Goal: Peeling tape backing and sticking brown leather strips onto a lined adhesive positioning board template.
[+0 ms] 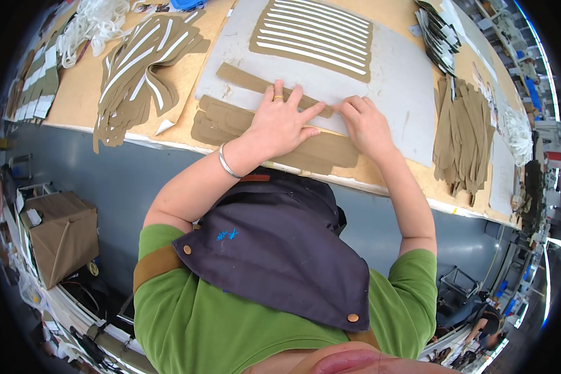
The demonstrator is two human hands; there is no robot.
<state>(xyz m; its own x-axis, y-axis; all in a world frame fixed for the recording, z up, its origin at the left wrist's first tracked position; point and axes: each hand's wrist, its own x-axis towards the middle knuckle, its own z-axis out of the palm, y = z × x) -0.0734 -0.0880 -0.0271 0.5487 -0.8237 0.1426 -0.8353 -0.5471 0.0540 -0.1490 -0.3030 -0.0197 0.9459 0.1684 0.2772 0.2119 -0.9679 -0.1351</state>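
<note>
A single brown fabric strip (243, 79) lies slantwise on a pale grey board (405, 103). Spread fingers of my left hand (279, 128) rest flat on it, with a ring on one finger. At the strip's right end, my right hand (368, 128) has its thumb and fingers closed in a pinch on the tip. Under and in front of my hands, along the table's near edge, runs a stack of similar brown strips (324, 153), partly hidden by the left hand. Beyond them lies a row of overlapping brown pieces with white stripes (311, 40).
Heaped at the left are brown strips with white bands (146, 68). White cord (100, 25) lies behind them. To the right are a pile of plain brown strips (461, 137) and a dark bundle (437, 37). A brown box (62, 237) stands beyond the table edge, lower left.
</note>
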